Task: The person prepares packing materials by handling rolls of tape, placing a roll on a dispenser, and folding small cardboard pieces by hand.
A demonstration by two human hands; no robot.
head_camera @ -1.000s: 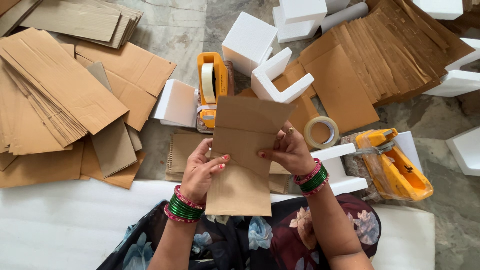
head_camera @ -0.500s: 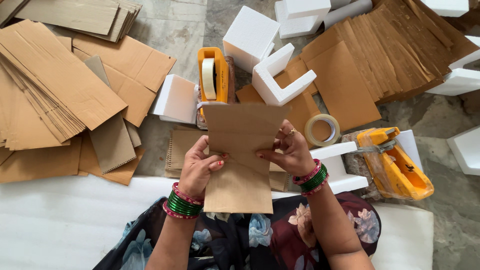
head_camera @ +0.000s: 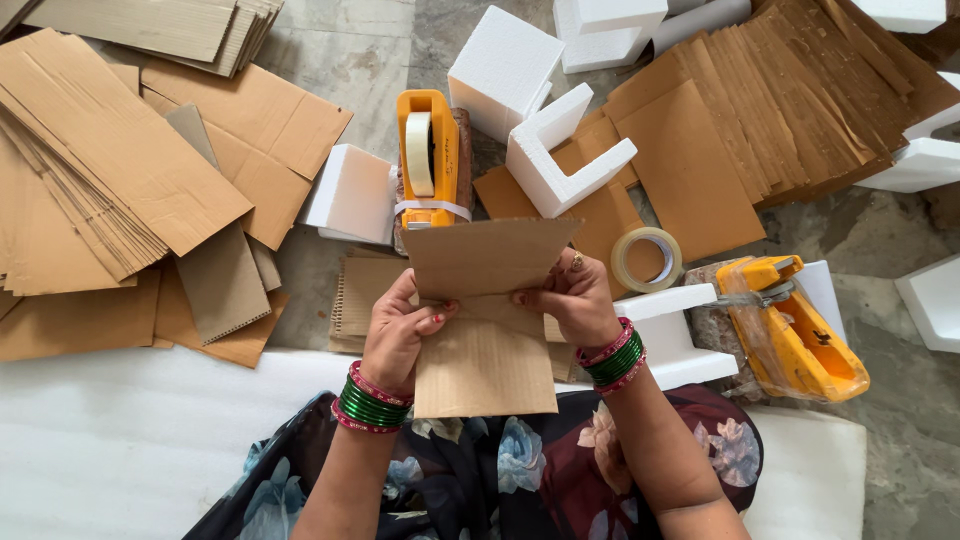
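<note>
Green and pink bangles ring the wrist of each bare-armed hand, left hand [head_camera: 397, 335] and right hand [head_camera: 573, 300]; dark floral dress [head_camera: 520, 470]; finger ring.

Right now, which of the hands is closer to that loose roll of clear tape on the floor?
Right. The right hand grips the cardboard sheet just beside the tape roll, which lies up and to its right. The left hand holds the sheet's opposite edge, farther from the roll.

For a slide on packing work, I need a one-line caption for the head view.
Both hands, left hand and right hand, fold a brown cardboard sheet near an orange tape dispenser and white foam blocks.
</note>
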